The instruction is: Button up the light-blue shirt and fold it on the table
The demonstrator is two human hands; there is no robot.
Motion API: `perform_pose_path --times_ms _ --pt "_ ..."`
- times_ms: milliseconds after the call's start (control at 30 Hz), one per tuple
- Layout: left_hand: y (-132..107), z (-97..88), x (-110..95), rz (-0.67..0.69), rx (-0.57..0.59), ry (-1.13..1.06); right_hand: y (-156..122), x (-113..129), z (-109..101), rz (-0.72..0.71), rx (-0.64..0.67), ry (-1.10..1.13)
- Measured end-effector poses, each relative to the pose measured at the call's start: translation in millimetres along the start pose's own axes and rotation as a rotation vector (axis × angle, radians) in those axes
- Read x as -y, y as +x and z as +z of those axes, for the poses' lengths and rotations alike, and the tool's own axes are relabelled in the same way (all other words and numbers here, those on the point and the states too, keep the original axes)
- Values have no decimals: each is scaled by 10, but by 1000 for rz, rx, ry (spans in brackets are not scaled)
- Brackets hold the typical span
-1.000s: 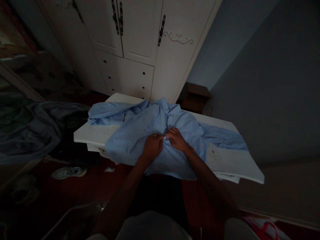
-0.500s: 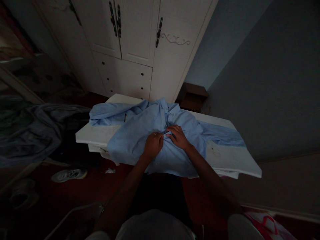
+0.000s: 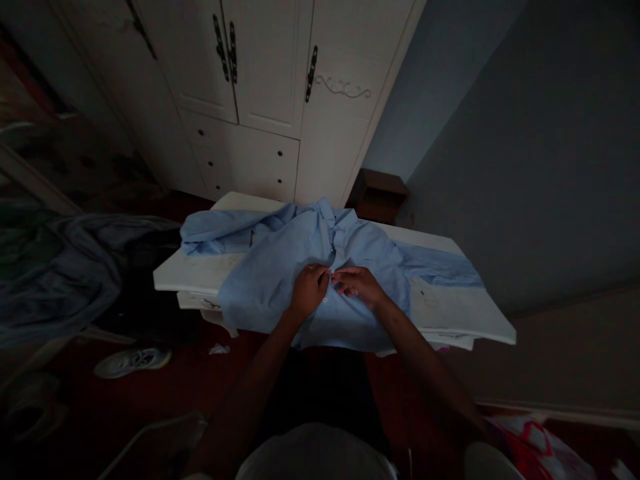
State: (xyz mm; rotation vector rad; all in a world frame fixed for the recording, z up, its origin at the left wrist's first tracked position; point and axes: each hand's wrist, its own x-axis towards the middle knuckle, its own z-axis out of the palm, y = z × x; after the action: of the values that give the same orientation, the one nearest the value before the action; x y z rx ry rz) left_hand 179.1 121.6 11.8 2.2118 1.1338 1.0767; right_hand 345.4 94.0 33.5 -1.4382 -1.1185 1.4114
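Note:
A light blue button-up shirt point(image 3: 280, 267) lies spread on a white board point(image 3: 450, 313), collar away from me, sleeves out to both sides. My left hand point(image 3: 309, 291) and my right hand point(image 3: 358, 285) meet at the shirt's front placket, a little below the collar. Both hands have their fingers pinched on the fabric edges there, fingertips almost touching. What sits between the fingertips is too small to make out.
A white wardrobe point(image 3: 270, 87) with drawers stands behind the board. A small dark wooden box point(image 3: 377, 195) sits by the wall. A grey-blue garment heap point(image 3: 65, 260) lies at the left, a white shoe point(image 3: 133, 360) on the red floor.
My hands stay together on the placket and have shifted slightly; the right hand's fingers now point more toward the left hand. The camera has tilted a little.

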Motion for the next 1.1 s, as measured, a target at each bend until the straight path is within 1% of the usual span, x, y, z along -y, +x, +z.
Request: perform_pose_path --times_ms 100,333,433,500,567,633,700,800,967,1100 --pt "-6 -7 3 15 -5 -26 17 37 13 60 -2 103" --pt "-10 4 31 14 -47 -84 65 60 66 79 -78 87" --pt "-33 9 41 -11 -125 -130 82 46 75 55 -90 56" --pt "-52 12 49 -26 -207 -190 82 32 75 31 -95 40" --pt "-62 19 59 -49 -254 -271 74 14 73 9 -93 27" --pt "-57 28 70 -84 -227 -362 61 -5 74 -9 -90 10" --pt "-38 35 79 -116 -163 -436 48 -26 79 -34 -90 -14" --pt "-2 33 85 -148 -112 -495 32 -56 92 -75 -88 -57" --pt "20 13 80 -201 -133 -531 21 -82 109 -100 -91 -80" --pt "8 10 67 -238 -188 -514 16 -72 109 -99 -90 -87"
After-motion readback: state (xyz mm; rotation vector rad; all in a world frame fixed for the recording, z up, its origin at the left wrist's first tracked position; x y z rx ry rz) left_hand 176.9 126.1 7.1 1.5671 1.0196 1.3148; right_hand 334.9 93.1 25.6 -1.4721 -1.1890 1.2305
